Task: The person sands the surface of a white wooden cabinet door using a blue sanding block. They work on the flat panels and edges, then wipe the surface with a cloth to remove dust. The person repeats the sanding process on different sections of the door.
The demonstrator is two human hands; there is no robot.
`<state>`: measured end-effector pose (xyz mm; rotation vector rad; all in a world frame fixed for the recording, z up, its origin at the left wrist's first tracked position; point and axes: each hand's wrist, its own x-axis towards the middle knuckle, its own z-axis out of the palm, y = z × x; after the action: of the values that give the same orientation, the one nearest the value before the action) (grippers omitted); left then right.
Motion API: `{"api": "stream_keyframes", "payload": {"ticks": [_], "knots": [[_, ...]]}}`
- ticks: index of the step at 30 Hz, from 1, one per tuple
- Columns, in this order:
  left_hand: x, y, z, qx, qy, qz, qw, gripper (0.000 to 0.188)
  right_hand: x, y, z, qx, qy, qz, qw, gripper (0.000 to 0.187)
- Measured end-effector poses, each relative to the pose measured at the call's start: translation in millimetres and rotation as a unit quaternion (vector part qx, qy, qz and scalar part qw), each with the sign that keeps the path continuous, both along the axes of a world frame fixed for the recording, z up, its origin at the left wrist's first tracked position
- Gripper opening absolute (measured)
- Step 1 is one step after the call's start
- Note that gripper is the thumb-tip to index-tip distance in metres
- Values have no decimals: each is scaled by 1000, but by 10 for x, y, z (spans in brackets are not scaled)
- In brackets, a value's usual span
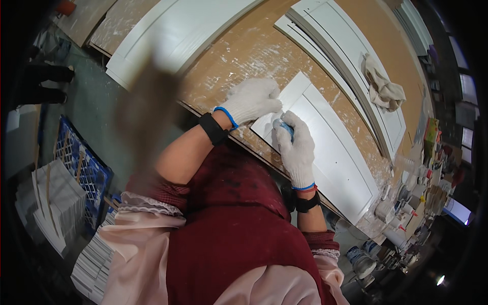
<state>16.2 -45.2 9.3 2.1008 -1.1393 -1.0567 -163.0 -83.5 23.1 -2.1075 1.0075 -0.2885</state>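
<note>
Both my hands wear white knit gloves with blue cuffs. My right hand (pixel 297 147) is closed, thumb and fingers gripping a small blue, rounded thing (pixel 285 128) whose kind I cannot make out. It is over the near left end of a white framed panel (pixel 328 137) that lies flat on the worktable. Just left of it, my left hand (pixel 254 99) is beside the panel's left end. Its fingers are curled together, and whatever they may hold is hidden.
The brown worktable (pixel 244 56) is speckled with white. A large white panel (pixel 178 33) lies at its far left, more white panels (pixel 335 30) at the right, with a beige cloth (pixel 381 84) on them. Bottles and tubs (pixel 394 211) crowd the right end. A blue plastic pallet (pixel 76 168) and stacked boards (pixel 58 198) stand left.
</note>
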Motion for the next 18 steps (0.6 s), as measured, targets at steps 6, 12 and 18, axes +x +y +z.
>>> {"api": "stream_keyframes", "payload": {"ticks": [6,12,18], "knots": [[52,1,-5,8,13,-19,1000,30,-29,-7,23,44,20,13,999,31],[105,-60,-131,-15,21,-38,999,29,-92,40,126,141,4,-42,989,36],[151,-129,-117,1,24,-53,998,28,120,180,32,-3,-10,128,992,32]]}}
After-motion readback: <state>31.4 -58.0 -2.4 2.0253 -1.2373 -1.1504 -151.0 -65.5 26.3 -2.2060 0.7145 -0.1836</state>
